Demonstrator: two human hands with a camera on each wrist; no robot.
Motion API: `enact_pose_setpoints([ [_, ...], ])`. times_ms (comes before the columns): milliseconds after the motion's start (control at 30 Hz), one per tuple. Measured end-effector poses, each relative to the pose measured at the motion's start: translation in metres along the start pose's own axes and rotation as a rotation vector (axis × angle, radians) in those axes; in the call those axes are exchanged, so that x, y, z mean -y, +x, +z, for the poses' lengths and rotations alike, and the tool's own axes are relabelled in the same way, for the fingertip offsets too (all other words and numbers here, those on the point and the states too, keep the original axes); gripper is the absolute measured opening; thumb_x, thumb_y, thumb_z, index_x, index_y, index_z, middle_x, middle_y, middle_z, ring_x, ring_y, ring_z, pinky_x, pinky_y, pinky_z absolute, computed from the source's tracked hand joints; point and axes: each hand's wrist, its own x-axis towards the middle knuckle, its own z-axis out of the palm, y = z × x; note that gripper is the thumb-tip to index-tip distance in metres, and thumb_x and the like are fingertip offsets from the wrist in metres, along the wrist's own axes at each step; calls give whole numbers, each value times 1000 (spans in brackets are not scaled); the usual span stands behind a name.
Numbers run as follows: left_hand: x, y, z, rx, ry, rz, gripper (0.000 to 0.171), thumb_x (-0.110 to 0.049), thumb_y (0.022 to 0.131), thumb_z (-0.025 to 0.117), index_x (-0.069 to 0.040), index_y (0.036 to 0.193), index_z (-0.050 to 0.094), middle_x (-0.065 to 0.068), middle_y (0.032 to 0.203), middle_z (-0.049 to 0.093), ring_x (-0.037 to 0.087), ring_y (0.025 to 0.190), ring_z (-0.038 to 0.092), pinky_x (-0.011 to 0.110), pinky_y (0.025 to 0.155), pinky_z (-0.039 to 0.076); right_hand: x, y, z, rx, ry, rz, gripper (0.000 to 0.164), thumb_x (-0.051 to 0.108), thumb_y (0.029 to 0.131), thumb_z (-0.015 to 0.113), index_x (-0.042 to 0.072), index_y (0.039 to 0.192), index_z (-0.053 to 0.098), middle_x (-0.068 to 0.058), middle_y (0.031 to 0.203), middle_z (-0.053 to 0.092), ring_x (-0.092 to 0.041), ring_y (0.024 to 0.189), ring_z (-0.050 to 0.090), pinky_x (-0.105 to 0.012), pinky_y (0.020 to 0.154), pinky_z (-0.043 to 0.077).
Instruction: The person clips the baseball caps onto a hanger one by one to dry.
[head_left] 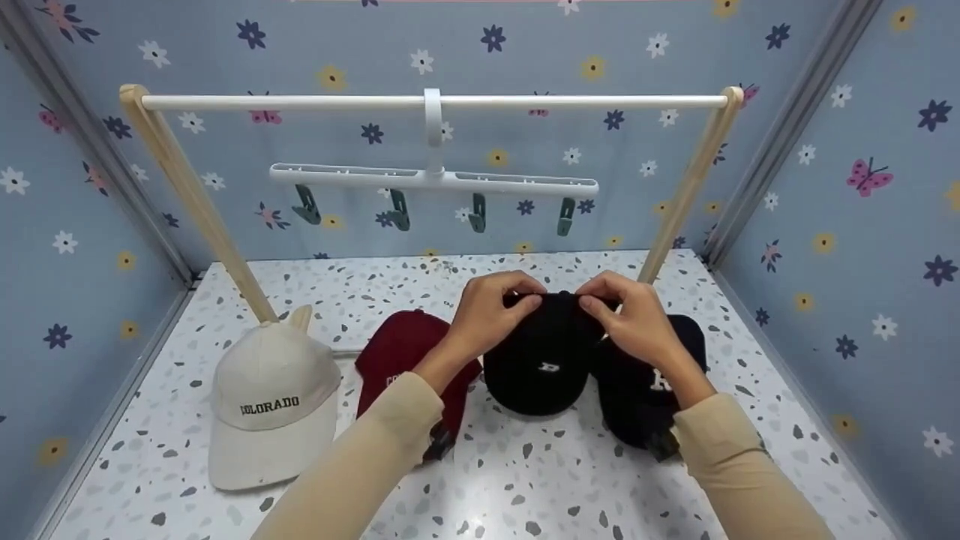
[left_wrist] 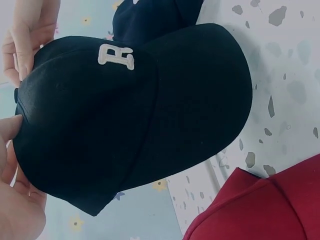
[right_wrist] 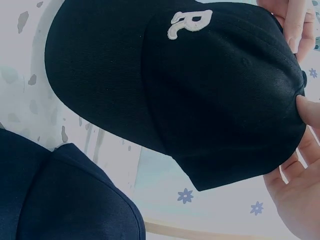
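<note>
A black baseball cap (head_left: 536, 360) with a small white letter on its front hangs between both hands, crown up and brim down toward me. My left hand (head_left: 491, 311) pinches the top of its crown left of the button, thumb in front. On the other side of the button, my right hand (head_left: 630, 315) pinches the crown the same way. In the left wrist view the cap (left_wrist: 90, 120) shows its white R and broad brim. A dark red cap (head_left: 405, 341) lies below my left forearm, and a navy cap (head_left: 686, 341) partly hides behind my right hand and wrist.
A beige cap (head_left: 274, 375) lettered COLORADO sits at the left of the speckled table (head_left: 510, 480). Behind, a wooden rack with a white rail (head_left: 285, 103) carries a white hanger (head_left: 435, 178) with several green clips (head_left: 478, 213). Flower-patterned walls (head_left: 862, 247) close in the sides.
</note>
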Motion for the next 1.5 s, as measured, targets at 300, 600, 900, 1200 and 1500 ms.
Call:
enact_pose_setpoints([
  [300,-6,11,-4,-6,27,5,9,-17,100,77,-16,107,82,-5,103,81,9,102,74,28,97,54,6,8,-5,-27,-52,4,5,8,102,72,10,105,76,2,94,79,-14,86,73,-23,81,54],
  [600,-15,22,-9,-25,53,35,9,-15,100,77,-14,107,82,-2,104,81,13,104,74,31,98,55,15,17,-13,-49,-78,-19,4,6,102,72,7,104,74,-2,91,77,-16,79,68,-23,75,51],
  [900,-19,31,-13,-3,72,40,9,-17,102,75,-15,108,81,-3,107,81,10,102,74,27,96,55,19,24,-16,-99,-104,-33,3,6,101,72,6,102,75,-4,90,77,-16,80,68,-21,76,50],
  [1200,-22,41,-17,12,88,48,11,-18,103,73,-13,110,80,-1,108,81,11,103,74,29,96,55,21,30,-17,-156,-75,-15,5,6,102,72,2,104,74,-8,99,78,-18,90,71,-19,80,51],
  [1500,-22,45,-21,7,93,44,14,-17,104,71,-11,115,77,1,108,79,14,103,73,32,96,55,21,35,-18,-174,-72,-78,5,4,102,71,4,105,74,-7,102,78,-18,94,72,-21,83,52],
])
